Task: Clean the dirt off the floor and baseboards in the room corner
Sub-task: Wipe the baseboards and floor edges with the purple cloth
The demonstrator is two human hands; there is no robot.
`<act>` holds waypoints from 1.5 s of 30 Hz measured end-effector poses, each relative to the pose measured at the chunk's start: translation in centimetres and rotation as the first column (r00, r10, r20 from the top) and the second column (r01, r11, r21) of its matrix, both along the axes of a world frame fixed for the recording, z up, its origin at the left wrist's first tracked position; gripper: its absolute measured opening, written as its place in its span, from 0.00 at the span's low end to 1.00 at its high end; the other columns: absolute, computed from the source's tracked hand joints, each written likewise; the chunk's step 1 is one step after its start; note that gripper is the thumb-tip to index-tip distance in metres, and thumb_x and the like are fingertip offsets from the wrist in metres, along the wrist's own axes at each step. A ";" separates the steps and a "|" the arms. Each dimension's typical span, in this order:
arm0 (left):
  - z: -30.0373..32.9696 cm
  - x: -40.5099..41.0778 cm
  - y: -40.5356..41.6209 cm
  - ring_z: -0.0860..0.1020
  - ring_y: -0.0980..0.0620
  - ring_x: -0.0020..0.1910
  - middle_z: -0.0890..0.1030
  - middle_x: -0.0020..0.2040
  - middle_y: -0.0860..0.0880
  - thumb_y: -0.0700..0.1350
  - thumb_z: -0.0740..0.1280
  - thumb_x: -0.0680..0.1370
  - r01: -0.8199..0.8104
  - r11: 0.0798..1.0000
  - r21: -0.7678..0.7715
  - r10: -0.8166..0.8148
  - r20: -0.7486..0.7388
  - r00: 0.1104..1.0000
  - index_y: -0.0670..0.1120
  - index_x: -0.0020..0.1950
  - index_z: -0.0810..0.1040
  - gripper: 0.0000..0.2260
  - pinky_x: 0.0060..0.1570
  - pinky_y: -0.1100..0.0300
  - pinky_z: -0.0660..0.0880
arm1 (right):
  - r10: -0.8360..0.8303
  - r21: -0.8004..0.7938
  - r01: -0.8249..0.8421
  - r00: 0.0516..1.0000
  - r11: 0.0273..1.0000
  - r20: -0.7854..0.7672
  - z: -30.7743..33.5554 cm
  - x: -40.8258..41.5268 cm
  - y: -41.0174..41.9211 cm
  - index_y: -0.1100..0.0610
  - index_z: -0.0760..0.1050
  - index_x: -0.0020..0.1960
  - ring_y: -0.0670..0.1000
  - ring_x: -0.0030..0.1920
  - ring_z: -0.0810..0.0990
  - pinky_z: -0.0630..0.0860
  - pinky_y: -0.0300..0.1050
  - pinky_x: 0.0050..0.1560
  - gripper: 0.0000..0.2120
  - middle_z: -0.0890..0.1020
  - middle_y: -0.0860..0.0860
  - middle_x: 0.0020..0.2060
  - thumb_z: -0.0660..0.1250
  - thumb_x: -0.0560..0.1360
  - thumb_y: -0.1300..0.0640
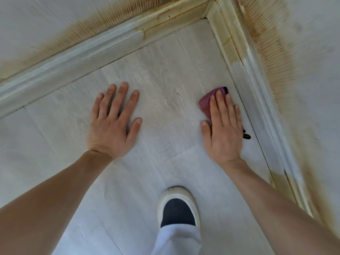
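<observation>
The floor is pale, matt wood-grain plank, faintly rough. At twelve o'clock the moulded baseboards look painted and smooth, stained yellow-brown near the corner. The walls show fine ribbing, browned along the bottom. At two o'clock lies a purple cloth, soft and fuzzy. The slipper at six o'clock has a smooth off-white rim.

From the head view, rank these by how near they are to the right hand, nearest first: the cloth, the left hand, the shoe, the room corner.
1. Cloth: under the right hand, pressed flat on the floor.
2. Left hand: flat on the floor, across to the left.
3. Shoe and room corner: too close to call; the shoe is below, the corner above.
</observation>
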State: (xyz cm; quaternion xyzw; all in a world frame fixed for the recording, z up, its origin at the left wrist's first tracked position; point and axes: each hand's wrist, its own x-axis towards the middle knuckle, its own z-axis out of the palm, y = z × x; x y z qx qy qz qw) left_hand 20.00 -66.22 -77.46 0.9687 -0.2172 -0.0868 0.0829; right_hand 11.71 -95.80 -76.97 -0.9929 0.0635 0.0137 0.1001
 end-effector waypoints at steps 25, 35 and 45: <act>-0.1 -0.2 0.1 0.52 0.41 0.83 0.54 0.84 0.45 0.61 0.54 0.84 0.022 1.000 0.001 -0.022 0.070 0.997 0.51 0.84 0.55 0.30 0.80 0.40 0.51 | 0.040 -0.069 -0.040 0.999 0.997 0.008 -0.5 -0.1 -0.4 0.60 0.54 0.83 0.59 0.83 0.52 0.53 0.63 0.80 0.35 0.56 0.56 0.83 0.56 0.82 0.46; 2.5 1.0 -0.4 0.43 0.51 0.83 0.43 0.85 0.54 0.70 0.44 0.81 0.023 0.990 0.137 0.009 -0.228 0.974 0.58 0.84 0.44 0.33 0.82 0.49 0.44 | 0.051 -0.068 -0.048 0.998 0.997 0.043 -1.2 -0.5 -0.6 0.59 0.53 0.83 0.57 0.83 0.51 0.51 0.60 0.81 0.32 0.55 0.55 0.83 0.49 0.83 0.45; 19.1 0.1 6.2 0.61 0.55 0.79 0.60 0.82 0.60 0.58 0.61 0.83 0.105 0.925 0.365 0.036 -0.359 0.933 0.62 0.80 0.62 0.24 0.74 0.52 0.65 | 0.074 -0.009 -0.074 0.997 0.997 -0.029 -0.1 -0.8 -0.7 0.60 0.52 0.83 0.58 0.83 0.50 0.52 0.62 0.81 0.32 0.55 0.56 0.83 0.47 0.84 0.45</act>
